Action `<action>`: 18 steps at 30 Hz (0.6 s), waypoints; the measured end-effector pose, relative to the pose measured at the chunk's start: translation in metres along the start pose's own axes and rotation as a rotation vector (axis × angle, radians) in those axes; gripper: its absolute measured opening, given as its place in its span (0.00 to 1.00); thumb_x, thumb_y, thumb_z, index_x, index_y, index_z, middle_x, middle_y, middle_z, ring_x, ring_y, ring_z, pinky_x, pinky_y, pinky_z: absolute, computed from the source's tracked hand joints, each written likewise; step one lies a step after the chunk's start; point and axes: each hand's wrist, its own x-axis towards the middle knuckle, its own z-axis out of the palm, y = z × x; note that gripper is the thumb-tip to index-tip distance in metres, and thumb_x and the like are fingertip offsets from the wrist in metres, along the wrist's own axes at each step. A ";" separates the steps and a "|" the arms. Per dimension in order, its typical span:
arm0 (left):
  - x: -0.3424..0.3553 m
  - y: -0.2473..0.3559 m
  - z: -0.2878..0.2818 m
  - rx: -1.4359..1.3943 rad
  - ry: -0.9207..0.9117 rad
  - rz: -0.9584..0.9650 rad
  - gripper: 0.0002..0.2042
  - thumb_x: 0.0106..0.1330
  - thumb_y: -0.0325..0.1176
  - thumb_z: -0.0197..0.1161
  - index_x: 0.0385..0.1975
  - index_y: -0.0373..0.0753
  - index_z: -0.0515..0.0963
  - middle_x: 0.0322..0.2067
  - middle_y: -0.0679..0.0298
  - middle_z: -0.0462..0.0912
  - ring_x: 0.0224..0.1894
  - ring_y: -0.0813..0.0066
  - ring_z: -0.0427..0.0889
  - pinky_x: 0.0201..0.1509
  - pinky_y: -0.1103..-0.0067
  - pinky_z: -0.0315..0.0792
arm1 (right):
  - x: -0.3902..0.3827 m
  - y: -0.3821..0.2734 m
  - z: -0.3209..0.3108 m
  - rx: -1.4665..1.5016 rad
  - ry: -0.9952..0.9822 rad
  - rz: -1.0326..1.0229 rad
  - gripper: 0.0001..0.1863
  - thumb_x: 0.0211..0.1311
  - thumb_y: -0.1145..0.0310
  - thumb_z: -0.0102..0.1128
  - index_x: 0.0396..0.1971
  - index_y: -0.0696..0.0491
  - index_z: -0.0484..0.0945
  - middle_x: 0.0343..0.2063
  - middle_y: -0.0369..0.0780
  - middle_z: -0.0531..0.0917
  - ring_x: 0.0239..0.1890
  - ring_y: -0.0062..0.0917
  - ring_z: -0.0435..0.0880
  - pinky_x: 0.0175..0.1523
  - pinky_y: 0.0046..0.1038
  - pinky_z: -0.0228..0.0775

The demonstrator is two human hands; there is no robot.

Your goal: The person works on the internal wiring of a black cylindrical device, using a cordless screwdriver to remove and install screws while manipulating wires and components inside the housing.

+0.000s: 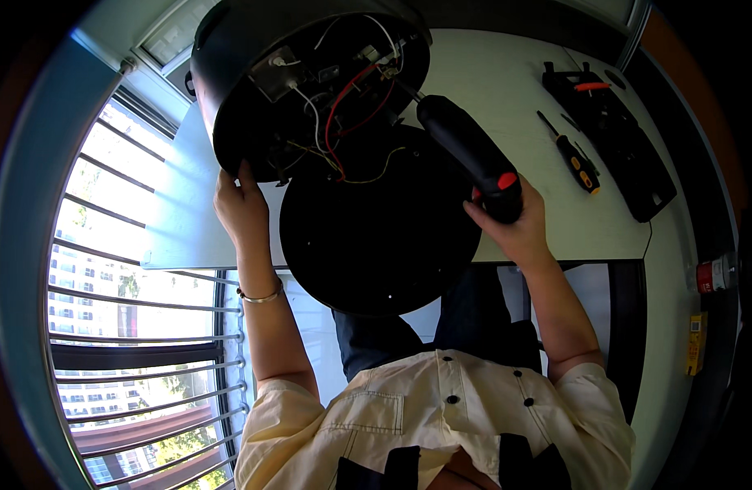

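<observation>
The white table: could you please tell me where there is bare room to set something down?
The white table is bare between the electric screwdriver in the right hand and the loose screwdriver. It is crowded at the left, where the left hand steadies the opened black appliance above its round base plate, and at the right by the black tool case.

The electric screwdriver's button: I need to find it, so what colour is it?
Red-orange, on the black electric screwdriver by the right hand; head view.

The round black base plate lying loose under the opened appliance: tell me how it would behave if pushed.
The round black base plate looks thin, stiff and probably light. It overhangs the white table edge toward the person, so a push could tip it off. Wires trailing from the opened appliance may tether it.
</observation>
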 end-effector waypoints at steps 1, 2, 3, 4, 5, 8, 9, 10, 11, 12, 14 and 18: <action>0.000 0.001 0.000 0.005 -0.008 -0.006 0.11 0.63 0.33 0.53 0.37 0.32 0.75 0.23 0.52 0.78 0.20 0.60 0.75 0.25 0.73 0.67 | 0.000 0.001 0.000 -0.017 0.009 0.001 0.15 0.41 0.77 0.67 0.32 0.57 0.74 0.25 0.36 0.78 0.28 0.20 0.77 0.36 0.22 0.70; 0.001 0.002 -0.001 0.010 -0.016 -0.012 0.11 0.63 0.33 0.53 0.37 0.32 0.75 0.22 0.52 0.78 0.20 0.60 0.75 0.25 0.73 0.67 | 0.000 0.003 0.000 -0.034 0.017 0.001 0.16 0.40 0.76 0.67 0.33 0.57 0.74 0.25 0.38 0.78 0.28 0.22 0.78 0.36 0.23 0.70; 0.001 0.003 -0.001 0.016 -0.025 -0.018 0.11 0.63 0.33 0.53 0.36 0.32 0.75 0.22 0.52 0.78 0.20 0.60 0.74 0.25 0.72 0.66 | -0.001 0.004 0.000 -0.051 0.026 0.002 0.17 0.40 0.75 0.67 0.33 0.58 0.74 0.25 0.40 0.79 0.28 0.25 0.78 0.37 0.24 0.70; 0.001 0.002 -0.002 0.019 -0.024 -0.013 0.10 0.63 0.33 0.53 0.35 0.31 0.75 0.21 0.51 0.77 0.19 0.60 0.74 0.25 0.72 0.66 | -0.001 0.004 0.000 -0.070 0.027 -0.005 0.16 0.41 0.75 0.67 0.33 0.58 0.74 0.25 0.39 0.79 0.28 0.23 0.78 0.37 0.23 0.70; 0.002 0.000 -0.002 0.022 -0.023 -0.007 0.10 0.63 0.33 0.53 0.34 0.31 0.75 0.21 0.51 0.77 0.19 0.60 0.74 0.24 0.72 0.66 | -0.001 0.005 0.000 -0.090 0.028 -0.013 0.16 0.42 0.76 0.67 0.33 0.58 0.74 0.26 0.38 0.79 0.29 0.21 0.78 0.38 0.23 0.70; 0.002 0.004 -0.004 0.036 -0.046 -0.035 0.10 0.63 0.33 0.54 0.32 0.30 0.75 0.20 0.51 0.77 0.18 0.61 0.73 0.24 0.72 0.66 | 0.000 0.003 -0.001 -0.185 0.043 -0.087 0.17 0.42 0.76 0.67 0.35 0.58 0.73 0.27 0.38 0.79 0.30 0.21 0.78 0.39 0.23 0.70; 0.002 0.005 -0.004 0.042 -0.057 -0.051 0.10 0.62 0.33 0.54 0.32 0.30 0.74 0.20 0.51 0.76 0.18 0.61 0.73 0.24 0.72 0.65 | 0.001 0.002 -0.001 -0.223 0.050 -0.120 0.17 0.42 0.75 0.67 0.35 0.59 0.73 0.27 0.39 0.79 0.30 0.22 0.78 0.40 0.23 0.70; 0.002 0.005 -0.005 0.043 -0.056 -0.044 0.10 0.62 0.33 0.54 0.31 0.30 0.74 0.20 0.51 0.76 0.18 0.61 0.73 0.24 0.72 0.65 | 0.001 0.003 -0.002 -0.243 0.040 -0.118 0.17 0.42 0.75 0.67 0.35 0.59 0.73 0.27 0.40 0.79 0.31 0.22 0.78 0.40 0.23 0.70; 0.003 0.005 -0.005 0.045 -0.054 -0.036 0.10 0.62 0.33 0.54 0.31 0.30 0.74 0.20 0.51 0.76 0.18 0.61 0.73 0.23 0.72 0.65 | 0.001 0.003 -0.003 -0.264 0.031 -0.116 0.18 0.42 0.74 0.67 0.35 0.59 0.73 0.28 0.40 0.79 0.31 0.23 0.78 0.40 0.24 0.69; 0.003 0.004 -0.005 0.046 -0.053 -0.029 0.10 0.62 0.33 0.54 0.31 0.30 0.74 0.19 0.51 0.76 0.18 0.61 0.73 0.23 0.72 0.65 | 0.001 0.004 -0.004 -0.285 0.022 -0.113 0.18 0.42 0.74 0.67 0.36 0.60 0.73 0.28 0.41 0.79 0.31 0.24 0.78 0.40 0.24 0.69; 0.003 0.001 -0.004 0.024 -0.032 0.008 0.10 0.62 0.32 0.55 0.30 0.30 0.74 0.19 0.51 0.76 0.17 0.61 0.72 0.24 0.72 0.65 | 0.002 0.005 -0.004 -0.313 0.060 -0.161 0.19 0.41 0.73 0.68 0.35 0.60 0.73 0.28 0.42 0.79 0.31 0.25 0.78 0.40 0.24 0.69; 0.005 -0.002 -0.003 0.034 -0.042 0.006 0.10 0.61 0.32 0.55 0.30 0.30 0.74 0.20 0.51 0.76 0.17 0.61 0.72 0.24 0.72 0.65 | 0.003 0.007 -0.005 -0.319 0.066 -0.137 0.19 0.41 0.73 0.68 0.35 0.59 0.73 0.29 0.42 0.79 0.31 0.26 0.79 0.39 0.25 0.70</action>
